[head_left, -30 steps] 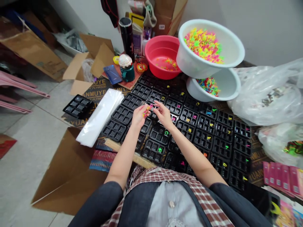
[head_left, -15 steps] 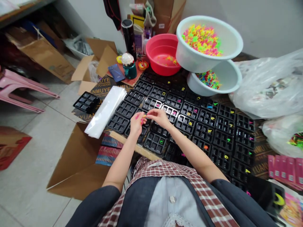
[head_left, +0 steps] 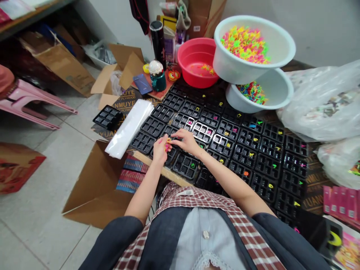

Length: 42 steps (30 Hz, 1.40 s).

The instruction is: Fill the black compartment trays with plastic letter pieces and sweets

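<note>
My left hand [head_left: 160, 150] is closed around a small bunch of pink and yellow plastic toy rings [head_left: 168, 145], held above the black trays near the table's front edge. Close beside it is my right hand [head_left: 185, 142], its thumb and forefinger apart and its fingertips at the yellow-orange ring on top of the bunch. Black compartment trays [head_left: 142, 142] lie in rows under and around both hands. Many hold one small coloured piece in a compartment, such as the green piece [head_left: 192, 165] in the tray just in front of me.
White basins [head_left: 254, 73] of coloured pieces and a red basin [head_left: 197, 62] stand at the back. White plastic sheets [head_left: 129, 129] and a separate black tray [head_left: 107, 117] lie left. A cardboard box [head_left: 84, 191] stands below left. Plastic bags [head_left: 334, 101] fill the right side.
My right hand's thumb and forefinger have parted beside the bunch in my left hand. The whole view has shifted slightly; the trays look unchanged.
</note>
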Each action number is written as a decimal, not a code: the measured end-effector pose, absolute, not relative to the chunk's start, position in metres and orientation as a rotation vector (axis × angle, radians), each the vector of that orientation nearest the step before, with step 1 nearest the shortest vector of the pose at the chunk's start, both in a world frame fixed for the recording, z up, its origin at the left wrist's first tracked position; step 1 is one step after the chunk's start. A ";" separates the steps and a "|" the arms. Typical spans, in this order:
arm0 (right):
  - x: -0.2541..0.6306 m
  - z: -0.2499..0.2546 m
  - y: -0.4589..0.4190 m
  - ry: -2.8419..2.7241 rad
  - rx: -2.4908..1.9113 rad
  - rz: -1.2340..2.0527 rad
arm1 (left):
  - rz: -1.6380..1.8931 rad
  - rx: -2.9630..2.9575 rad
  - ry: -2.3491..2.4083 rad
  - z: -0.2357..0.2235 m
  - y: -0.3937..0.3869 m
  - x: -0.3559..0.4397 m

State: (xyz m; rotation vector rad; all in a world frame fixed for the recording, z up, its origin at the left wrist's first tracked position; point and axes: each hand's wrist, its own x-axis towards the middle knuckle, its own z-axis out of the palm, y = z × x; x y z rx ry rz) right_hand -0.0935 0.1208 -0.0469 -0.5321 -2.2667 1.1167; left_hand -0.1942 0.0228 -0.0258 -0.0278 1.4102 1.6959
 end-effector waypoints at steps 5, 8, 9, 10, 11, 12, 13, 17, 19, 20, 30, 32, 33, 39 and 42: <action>-0.095 -0.045 0.106 -2.204 -0.549 1.155 | 1.711 0.014 1.463 -0.027 0.017 -0.199; -0.094 -0.059 0.100 -2.370 -0.546 1.029 | 1.802 -0.194 1.391 -0.027 0.010 -0.217; -0.094 -0.063 0.098 -2.466 -0.525 0.976 | 1.807 -0.274 1.326 -0.027 0.008 -0.223; -0.093 -0.066 0.095 -2.558 -0.500 0.925 | 1.798 -0.341 1.248 -0.026 0.006 -0.228; -0.093 -0.068 0.093 -2.625 -0.478 0.880 | 1.786 -0.393 1.172 -0.025 0.005 -0.232; -0.093 -0.068 0.092 -2.656 -0.461 0.848 | 1.777 -0.431 1.104 -0.024 0.004 -0.234; -0.092 -0.066 0.090 -2.647 -0.455 0.828 | 1.772 -0.455 1.048 -0.023 0.003 -0.234; -0.095 -0.051 0.093 -2.459 -0.409 0.845 | 1.700 -0.458 0.913 -0.019 0.007 -0.225; -0.097 -0.045 0.098 -2.443 -0.352 0.884 | 1.637 -0.441 0.880 -0.018 0.011 -0.218; -0.097 -0.043 0.100 -2.452 -0.335 0.910 | 1.620 -0.436 0.866 -0.017 0.013 -0.215; -0.097 -0.038 0.107 -2.525 -0.362 0.874 | 1.649 -0.406 0.959 -0.021 0.025 -0.208; -0.100 -0.039 0.107 -2.574 -0.370 0.822 | 1.662 -0.387 0.978 -0.023 0.024 -0.209; -0.101 -0.040 0.108 -2.567 -0.388 0.835 | 1.665 -0.382 0.976 -0.024 0.023 -0.211; -0.123 -0.044 0.116 -2.384 -0.377 1.174 | 1.745 -0.422 0.983 -0.027 0.015 -0.224; -0.138 -0.038 0.120 -2.290 -0.353 1.396 | 1.812 -0.392 1.061 -0.026 0.009 -0.232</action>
